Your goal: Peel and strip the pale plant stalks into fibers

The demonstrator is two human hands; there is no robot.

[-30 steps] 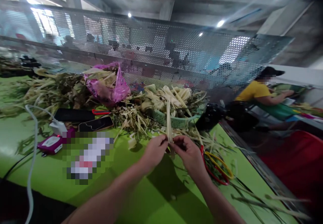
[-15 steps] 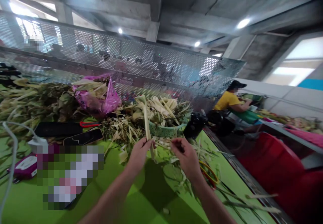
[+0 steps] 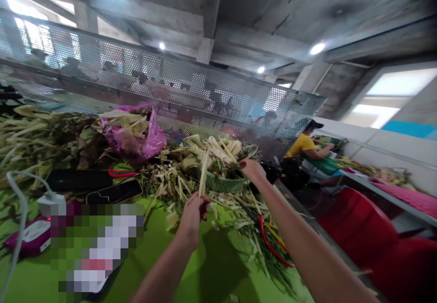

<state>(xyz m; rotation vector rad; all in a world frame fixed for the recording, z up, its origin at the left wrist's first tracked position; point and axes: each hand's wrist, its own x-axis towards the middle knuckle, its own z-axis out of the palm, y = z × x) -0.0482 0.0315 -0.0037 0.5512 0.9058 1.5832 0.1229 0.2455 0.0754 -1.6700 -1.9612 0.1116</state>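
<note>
My left hand (image 3: 193,210) is closed around the lower end of a pale leaf strip (image 3: 203,173) that stands upright above the green table (image 3: 218,271). My right hand (image 3: 251,169) is stretched out over the rim of a green basket (image 3: 221,182) heaped with pale leaves (image 3: 215,150); its fingers are curled at the leaves, and what they hold is hidden. Loose leaf scraps (image 3: 170,180) lie between the two hands and the basket.
A pink plastic bag (image 3: 136,134) and a long pile of leaves (image 3: 44,134) lie at the back left. Phones (image 3: 114,191), a charger with cable (image 3: 51,200) and red-handled scissors (image 3: 269,243) rest on the table. A perforated metal screen (image 3: 170,84) bounds the far side. A person in yellow (image 3: 305,146) works at right.
My right hand has left the strip and reached forward to the basket. My left hand keeps the strip upright. The camera has tilted up and to the right.
</note>
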